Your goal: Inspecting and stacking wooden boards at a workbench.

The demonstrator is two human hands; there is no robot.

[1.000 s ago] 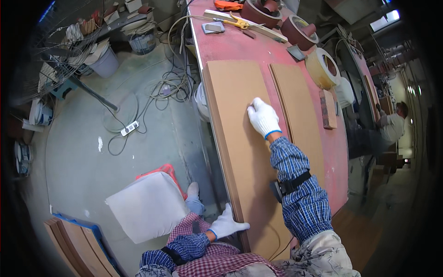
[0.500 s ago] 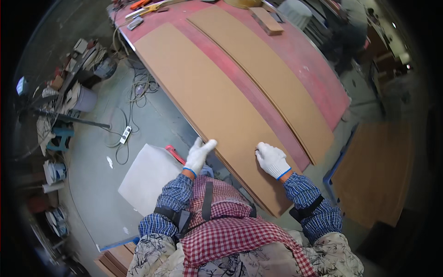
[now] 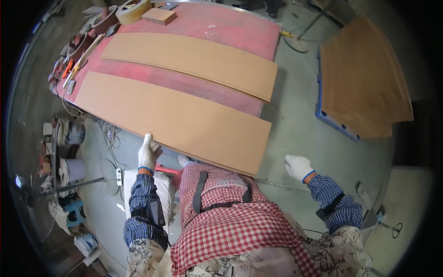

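Observation:
Two stacks of long brown boards lie on a red-topped table, the far stack (image 3: 194, 55) and the near stack (image 3: 180, 117), with a strip of red surface between them. At the near stack's front edge is my left hand (image 3: 148, 154), in a white knit glove with a blue cuff. Its fingers are apart and the fingertips meet the edge. My right hand (image 3: 299, 167), gloved alike, hangs over the floor right of the near stack, touching no board. Its fingers are curled closed, hiding whatever may be inside.
A wood block (image 3: 159, 16) and a tape roll (image 3: 133, 11) sit at the table's back. More brown boards (image 3: 360, 83) stand on a blue pallet (image 3: 336, 124) at right. Left on the floor are cables, a power strip (image 3: 119, 177) and a blue stool (image 3: 74, 212).
My view has turned to the right, so the table appears rotated. My right hand has left the near stack and moved right, over the floor. My left hand remains at the stack's edge.

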